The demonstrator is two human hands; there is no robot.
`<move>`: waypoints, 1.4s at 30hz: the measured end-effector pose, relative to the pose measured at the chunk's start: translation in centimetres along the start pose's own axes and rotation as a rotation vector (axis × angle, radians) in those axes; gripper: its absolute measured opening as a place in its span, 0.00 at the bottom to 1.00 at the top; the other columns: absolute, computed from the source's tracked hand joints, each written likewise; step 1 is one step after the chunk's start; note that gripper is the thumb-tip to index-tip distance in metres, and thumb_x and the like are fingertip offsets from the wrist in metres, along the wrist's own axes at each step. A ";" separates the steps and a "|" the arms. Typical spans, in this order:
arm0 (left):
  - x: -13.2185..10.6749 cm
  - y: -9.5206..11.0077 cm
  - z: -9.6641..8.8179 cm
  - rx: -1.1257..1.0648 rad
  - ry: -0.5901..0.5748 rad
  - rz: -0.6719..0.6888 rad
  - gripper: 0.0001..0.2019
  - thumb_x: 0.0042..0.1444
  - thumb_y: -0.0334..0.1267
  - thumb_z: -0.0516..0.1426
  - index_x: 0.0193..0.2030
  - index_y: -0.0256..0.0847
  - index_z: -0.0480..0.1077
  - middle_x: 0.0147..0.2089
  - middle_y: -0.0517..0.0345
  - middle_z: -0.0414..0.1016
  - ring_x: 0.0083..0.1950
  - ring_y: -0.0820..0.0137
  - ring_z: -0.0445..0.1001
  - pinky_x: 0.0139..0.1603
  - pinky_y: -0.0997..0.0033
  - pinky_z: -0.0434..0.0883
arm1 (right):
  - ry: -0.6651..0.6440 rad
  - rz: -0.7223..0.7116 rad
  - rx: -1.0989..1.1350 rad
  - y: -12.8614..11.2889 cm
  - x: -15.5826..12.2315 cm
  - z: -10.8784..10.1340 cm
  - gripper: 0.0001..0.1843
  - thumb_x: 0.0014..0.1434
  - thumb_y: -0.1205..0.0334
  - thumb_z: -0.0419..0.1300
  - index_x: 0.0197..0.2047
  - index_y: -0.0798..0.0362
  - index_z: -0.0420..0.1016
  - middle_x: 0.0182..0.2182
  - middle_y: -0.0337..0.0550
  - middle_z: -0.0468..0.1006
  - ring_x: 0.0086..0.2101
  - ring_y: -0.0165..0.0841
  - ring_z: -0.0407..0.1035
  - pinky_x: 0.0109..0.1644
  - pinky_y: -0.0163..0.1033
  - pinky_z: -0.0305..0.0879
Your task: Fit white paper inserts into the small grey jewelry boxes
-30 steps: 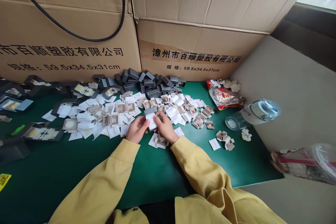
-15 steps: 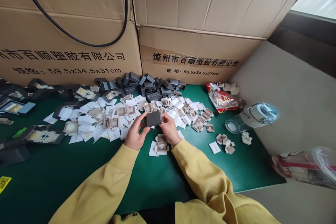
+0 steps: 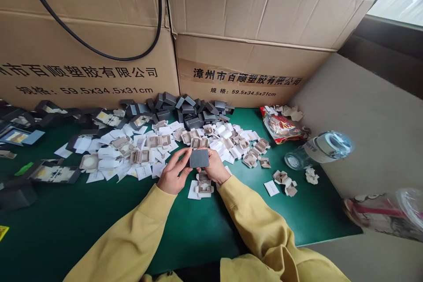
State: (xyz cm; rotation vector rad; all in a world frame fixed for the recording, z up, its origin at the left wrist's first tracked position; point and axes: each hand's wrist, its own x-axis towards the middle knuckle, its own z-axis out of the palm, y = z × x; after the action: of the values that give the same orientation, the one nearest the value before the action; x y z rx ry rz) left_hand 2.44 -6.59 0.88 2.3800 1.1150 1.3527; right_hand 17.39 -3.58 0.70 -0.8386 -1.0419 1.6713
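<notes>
Between my two hands is a small dark grey box (image 3: 199,158), held above the green table (image 3: 185,224). My left hand (image 3: 174,172) grips its left edge with thumb and fingers. On its right edge are the fingers of my right hand (image 3: 215,166), partly hidden behind the box. Just below my hands lies a folded grey cardboard insert (image 3: 204,185), resting on a white paper card (image 3: 193,190). Beyond them spreads a heap of white papers and cardboard inserts (image 3: 142,155).
Dark small boxes (image 3: 188,109) are piled along the back, against large cartons (image 3: 251,70). At the right are a red snack bag (image 3: 280,125), a clear bottle (image 3: 319,150) and a crumpled tissue (image 3: 311,176). Open dark boxes (image 3: 54,171) lie at the left. A black cable (image 3: 132,58) hangs above.
The box has come slightly down and right, and it is turned so a different, lighter face shows. Both hands still hold it, with the fingers shifted a little.
</notes>
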 end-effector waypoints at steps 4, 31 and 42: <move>0.2 0.0 -0.4 0.023 0.025 0.026 0.32 0.54 0.24 0.52 0.65 0.48 0.51 0.57 0.45 0.60 0.58 0.60 0.62 0.53 0.62 0.68 | 0.043 0.042 0.060 0.2 0.0 0.1 0.14 0.42 0.60 0.64 0.31 0.52 0.63 0.26 0.32 0.70 0.22 0.23 0.67 0.21 0.29 0.66; 7.4 -10.4 -12.9 0.627 0.119 -0.537 0.28 0.51 0.44 0.53 0.59 0.39 0.62 0.52 0.46 0.64 0.55 0.55 0.63 0.58 0.58 0.60 | 0.399 -0.724 -1.139 0.6 0.3 -0.6 0.13 0.58 0.64 0.49 0.46 0.53 0.67 0.48 0.51 0.68 0.51 0.39 0.59 0.54 0.50 0.57; 10.1 -16.7 -11.5 0.555 0.043 -0.671 0.29 0.48 0.38 0.56 0.58 0.31 0.60 0.58 0.39 0.57 0.60 0.51 0.54 0.61 0.55 0.52 | 0.216 -0.573 -0.968 1.1 -1.0 -0.5 0.23 0.64 0.55 0.40 0.25 0.50 0.68 0.20 0.42 0.68 0.28 0.33 0.68 0.35 0.38 0.63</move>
State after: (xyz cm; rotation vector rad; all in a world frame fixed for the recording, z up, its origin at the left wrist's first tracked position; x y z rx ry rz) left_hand -12.39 9.80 5.89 1.9377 2.2658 0.9332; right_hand 17.73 -4.59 -0.42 -1.1316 -1.7523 0.5256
